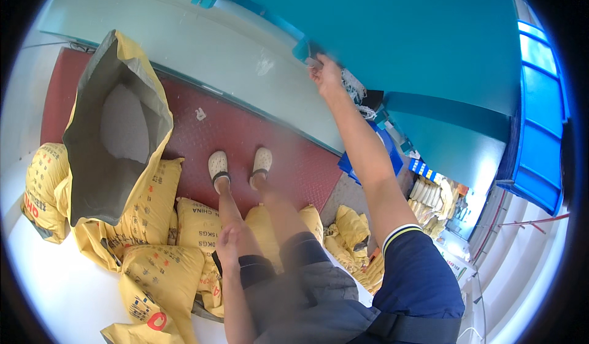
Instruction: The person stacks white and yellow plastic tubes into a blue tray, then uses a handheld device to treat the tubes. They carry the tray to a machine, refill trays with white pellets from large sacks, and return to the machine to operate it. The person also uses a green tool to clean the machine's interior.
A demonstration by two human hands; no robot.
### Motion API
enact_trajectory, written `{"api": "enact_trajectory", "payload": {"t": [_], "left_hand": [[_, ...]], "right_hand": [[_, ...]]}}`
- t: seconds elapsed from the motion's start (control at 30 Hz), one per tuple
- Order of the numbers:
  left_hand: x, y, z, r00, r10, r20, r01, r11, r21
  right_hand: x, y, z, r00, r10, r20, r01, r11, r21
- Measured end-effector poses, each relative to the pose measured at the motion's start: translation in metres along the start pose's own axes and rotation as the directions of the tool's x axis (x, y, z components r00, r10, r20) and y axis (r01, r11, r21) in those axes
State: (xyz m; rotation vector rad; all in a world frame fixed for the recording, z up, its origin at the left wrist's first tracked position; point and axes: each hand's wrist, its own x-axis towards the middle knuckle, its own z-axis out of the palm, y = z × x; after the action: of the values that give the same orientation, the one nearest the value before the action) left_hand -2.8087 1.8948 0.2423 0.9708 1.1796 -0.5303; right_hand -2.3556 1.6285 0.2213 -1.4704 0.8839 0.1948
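My right arm reaches forward to the lower edge of a large teal panel [399,31]. There my right hand [327,74] has its fingers bent together beside a small teal bracket [300,49]; the small piece between them is too unclear to name. Low over my lap hangs my left hand [229,244], slightly blurred, fingers curled and nothing visible in them. A pale grey-green machine front [245,43] runs below the bracket. To the left, a big yellow sack [104,160] gapes with its grey lining showing.
Several full yellow sacks [161,276] are piled at the left and behind my legs. My clogs [262,159] stand on a red textured platform [190,123]. At right are a blue bin [374,154], a tall blue container [537,135] and more stacked sacks [351,230].
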Motion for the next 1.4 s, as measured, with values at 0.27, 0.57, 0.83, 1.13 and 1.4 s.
{"api": "enact_trajectory", "payload": {"t": [0.27, 0.57, 0.83, 1.13, 1.4], "left_hand": [[0.009, 0.004, -0.019, 1.0, 0.027, -0.004, -0.026, 0.998, 0.063], [0.01, 0.015, -0.013, 1.0, -0.006, -0.011, 0.007, 1.0, 0.016], [0.018, 0.009, -0.006, 1.0, -0.029, 0.002, 0.029, 0.998, 0.053], [0.021, -0.023, 0.006, 0.999, 0.033, -0.021, -0.03, 0.993, 0.113], [0.012, -0.132, 0.114, 0.982, 0.152, 0.113, -0.166, 0.979, 0.121]], "right_hand": [[0.015, 0.004, 0.0, 0.995, 0.086, 0.054, -0.096, 0.971, 0.219], [0.0, -0.005, -0.006, 0.997, -0.016, 0.081, 0.018, 1.0, -0.026], [-0.009, 0.004, -0.001, 0.962, -0.268, 0.055, 0.27, 0.9, -0.343], [-0.105, 0.082, -0.061, 0.924, -0.228, 0.307, 0.304, 0.925, -0.227], [-0.175, 0.223, -0.375, 0.826, 0.563, -0.032, -0.554, 0.821, 0.139]]}}
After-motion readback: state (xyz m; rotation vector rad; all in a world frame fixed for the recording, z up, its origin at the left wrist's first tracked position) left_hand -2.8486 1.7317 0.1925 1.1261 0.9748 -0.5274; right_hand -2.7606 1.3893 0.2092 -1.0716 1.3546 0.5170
